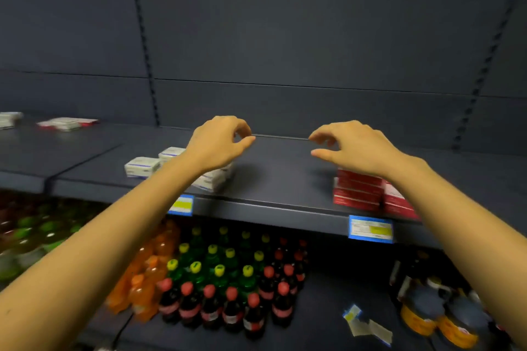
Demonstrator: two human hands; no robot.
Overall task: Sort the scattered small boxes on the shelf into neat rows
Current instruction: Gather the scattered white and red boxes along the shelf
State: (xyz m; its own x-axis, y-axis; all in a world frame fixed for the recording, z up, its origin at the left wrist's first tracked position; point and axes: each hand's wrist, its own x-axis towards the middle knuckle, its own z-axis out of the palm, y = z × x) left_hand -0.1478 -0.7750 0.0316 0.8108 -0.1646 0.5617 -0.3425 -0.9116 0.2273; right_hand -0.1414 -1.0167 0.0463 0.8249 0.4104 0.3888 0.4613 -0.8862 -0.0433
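the dark grey metal shelf (pixel 285 168) carries the small boxes: a stack of red cardboard boxes (pixel 358 189) at its front edge toward the right, and flat white cardboard boxes with blue stripes (pixel 141 167) near the front edge, left of the middle. they look light, stiff and easy to slide, best pinched across their short sides. the left hand (pixel 219 141) and right hand (pixel 356 145) hover above, fingers loosely curled and apart, holding nothing. a blue price tag (pixel 370 229) on the front edge likely won't obstruct

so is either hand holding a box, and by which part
Neither. The left hand and right hand hover empty above the shelf, fingers loosely curled.
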